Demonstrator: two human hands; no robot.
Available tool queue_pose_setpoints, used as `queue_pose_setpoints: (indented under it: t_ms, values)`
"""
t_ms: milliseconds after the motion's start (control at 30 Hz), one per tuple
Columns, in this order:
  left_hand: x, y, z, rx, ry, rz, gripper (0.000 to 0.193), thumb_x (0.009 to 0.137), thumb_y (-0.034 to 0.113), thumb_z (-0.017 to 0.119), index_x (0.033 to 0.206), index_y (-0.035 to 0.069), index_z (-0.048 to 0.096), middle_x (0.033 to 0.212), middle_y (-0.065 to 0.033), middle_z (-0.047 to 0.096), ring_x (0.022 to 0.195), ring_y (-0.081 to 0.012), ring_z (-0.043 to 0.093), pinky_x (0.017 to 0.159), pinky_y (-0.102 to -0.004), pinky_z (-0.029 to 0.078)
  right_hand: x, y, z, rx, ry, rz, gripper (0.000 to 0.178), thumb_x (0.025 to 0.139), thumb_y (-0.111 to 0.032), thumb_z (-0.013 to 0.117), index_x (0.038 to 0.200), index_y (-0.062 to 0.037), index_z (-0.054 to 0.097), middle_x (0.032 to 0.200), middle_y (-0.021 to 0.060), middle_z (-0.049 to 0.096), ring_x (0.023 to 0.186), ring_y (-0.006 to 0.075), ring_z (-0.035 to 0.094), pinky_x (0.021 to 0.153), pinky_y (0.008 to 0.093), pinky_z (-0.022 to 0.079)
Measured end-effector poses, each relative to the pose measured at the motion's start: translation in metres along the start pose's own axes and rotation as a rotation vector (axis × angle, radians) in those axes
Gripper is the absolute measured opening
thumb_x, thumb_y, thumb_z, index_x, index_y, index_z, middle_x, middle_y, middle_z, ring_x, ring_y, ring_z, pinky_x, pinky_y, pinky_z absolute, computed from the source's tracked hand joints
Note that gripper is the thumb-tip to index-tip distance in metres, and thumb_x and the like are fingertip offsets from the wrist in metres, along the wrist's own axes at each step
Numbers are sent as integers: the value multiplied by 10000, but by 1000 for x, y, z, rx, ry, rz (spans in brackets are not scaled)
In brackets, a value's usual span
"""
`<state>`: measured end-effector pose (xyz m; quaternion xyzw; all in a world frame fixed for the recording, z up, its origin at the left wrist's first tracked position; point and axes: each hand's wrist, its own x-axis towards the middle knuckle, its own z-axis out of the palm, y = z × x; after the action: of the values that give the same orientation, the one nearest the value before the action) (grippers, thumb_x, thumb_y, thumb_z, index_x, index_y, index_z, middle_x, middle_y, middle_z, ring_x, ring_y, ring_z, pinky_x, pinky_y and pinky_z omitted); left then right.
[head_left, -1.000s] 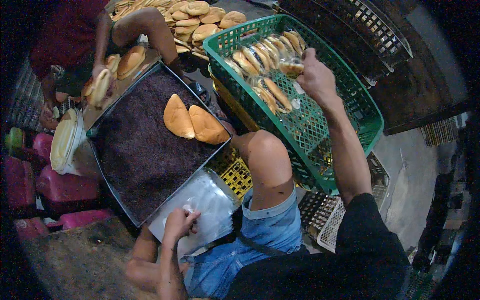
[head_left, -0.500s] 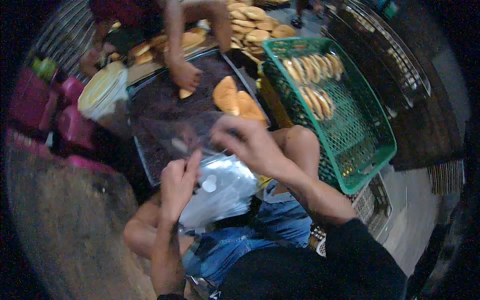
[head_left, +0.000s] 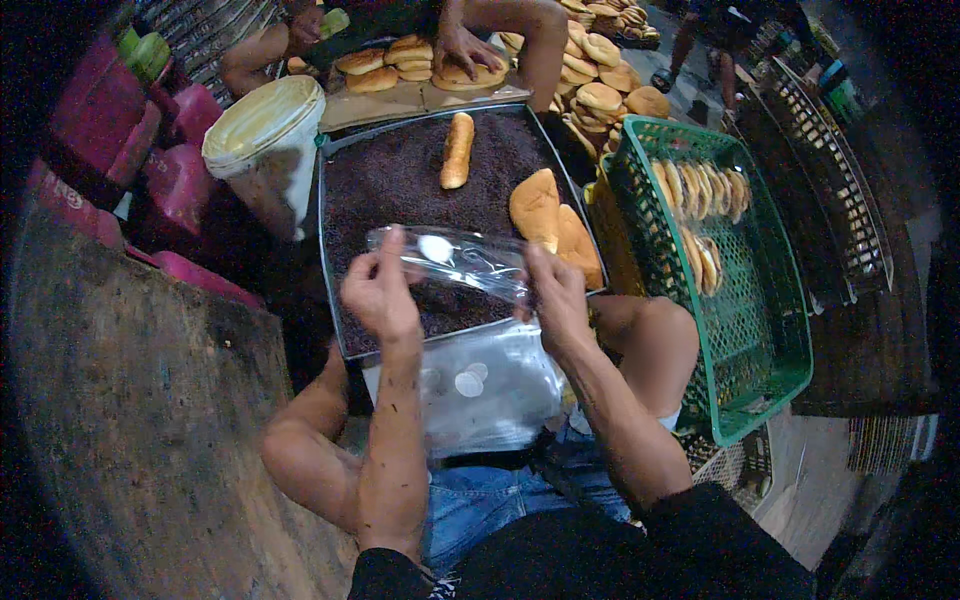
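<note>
The person sits in blue denim shorts (head_left: 475, 505), with a stack of clear plastic bags (head_left: 520, 400) spread over the lap, each showing a round white spot. Above it, the left hand (head_left: 383, 295) has thumb and fingers pinched together on one end of a clear bag (head_left: 465, 262); the right hand (head_left: 558, 305) has its fingers clamped on the other end. The bag is stretched between them, in front of a shallow tray (head_left: 329, 270) filled with a dark crumbly mass (head_left: 390, 180). On this lie two golden buns (head_left: 535, 208) at the right edge and a narrow bun (head_left: 457, 150) farther back. To the right, a green basket (head_left: 752, 315) holds wrapped filled buns (head_left: 700, 190). A white bucket (head_left: 270, 150) stands left of the tray. Beyond, another person's hand (head_left: 468, 58) touches a bun on cardboard (head_left: 400, 105), fingers spread; more buns (head_left: 605, 95) are heaped behind.
</note>
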<state>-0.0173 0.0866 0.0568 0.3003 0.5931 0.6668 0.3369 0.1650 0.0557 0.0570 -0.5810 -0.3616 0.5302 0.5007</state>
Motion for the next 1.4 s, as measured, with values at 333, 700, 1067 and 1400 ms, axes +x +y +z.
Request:
queue_pose_setpoints:
  t_ms: [333,700,1067,1400]
  values:
    - [70,-27,-59,-524,197,-243,519,938,578,571,1101,91,648,934,-80,699,752,-191,677,597,-279,555,223,17,76,-1344,332,-405,606,780,-550,697,1054,-10,681,1181,182,613,1210,368,496,1012,540,374]
    - [55,-69,-63,-345,-53,-267,747,1015,603,332,1369,-47,437,1401,-187,502,1212,-335,576,936,-419,545,53,48,-36,-1058,94,-637,330,887,-192,721,1151,-11,644,1006,137,704,924,222,687,810,341,541]
    - [30,-31,-63,-7,-207,-3,805,1017,622,275,1352,-82,474,1335,-231,558,1246,-338,564,1056,-437,439,-19,-99,-81,-2,-117,-149,452,909,-155,591,1322,19,524,1166,126,641,1044,189,630,945,318,495]
    - [-42,8,-6,-196,-517,-124,763,1025,617,237,1463,13,397,1279,-228,592,1135,-302,627,1021,-443,474,16,-62,-76,-210,-183,-206,428,913,-253,682,1244,4,594,1098,100,669,1005,154,623,897,307,493]
